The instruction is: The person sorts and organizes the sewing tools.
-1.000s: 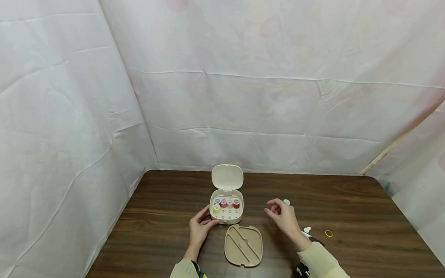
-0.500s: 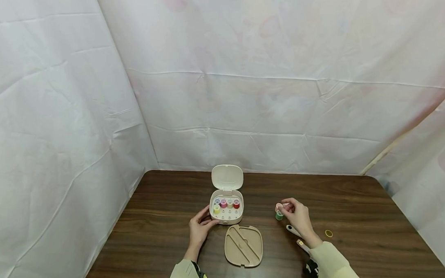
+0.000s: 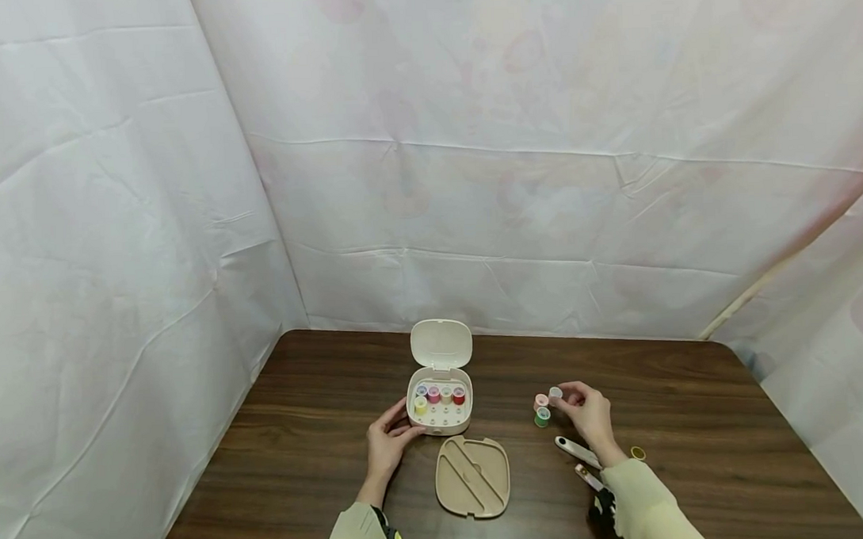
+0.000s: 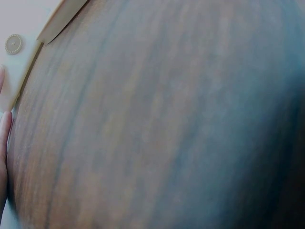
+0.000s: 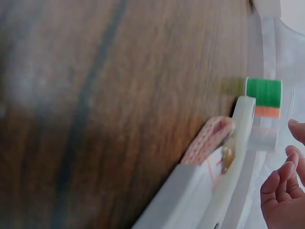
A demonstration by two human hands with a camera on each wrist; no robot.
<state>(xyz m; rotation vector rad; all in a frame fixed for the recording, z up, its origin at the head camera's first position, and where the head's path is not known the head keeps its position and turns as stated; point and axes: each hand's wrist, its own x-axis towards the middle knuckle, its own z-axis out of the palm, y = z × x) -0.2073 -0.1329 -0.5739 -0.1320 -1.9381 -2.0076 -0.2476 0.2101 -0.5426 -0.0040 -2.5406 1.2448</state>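
Observation:
My left hand (image 3: 384,446) holds the front left corner of an open cream sewing box (image 3: 412,422), thumb along the front and fingers at the side. Inside, several thread spools fill the back row, and a yellow spool (image 3: 420,405) stands in front of them among bare pegs. Over to the right, my right hand (image 3: 590,416) reaches to a white spool (image 3: 555,393), thumb and forefinger around it in the head view. The right wrist view shows its fingertips (image 5: 286,171) apart from that spool. Beside it stand a pink spool (image 3: 541,402) and a green spool (image 3: 542,417).
A beige divided tray (image 3: 472,476) lies in front of the box, whose lid (image 3: 441,343) stands raised. A white-handled tool (image 3: 577,451) and a small patterned item (image 3: 589,476) lie by the right forearm. Beyond that arm is a yellow ring-shaped item (image 3: 638,453).
My right hand has moved right, first over to the pink and green spools and then to the white one. My left hand and the box have stayed put.

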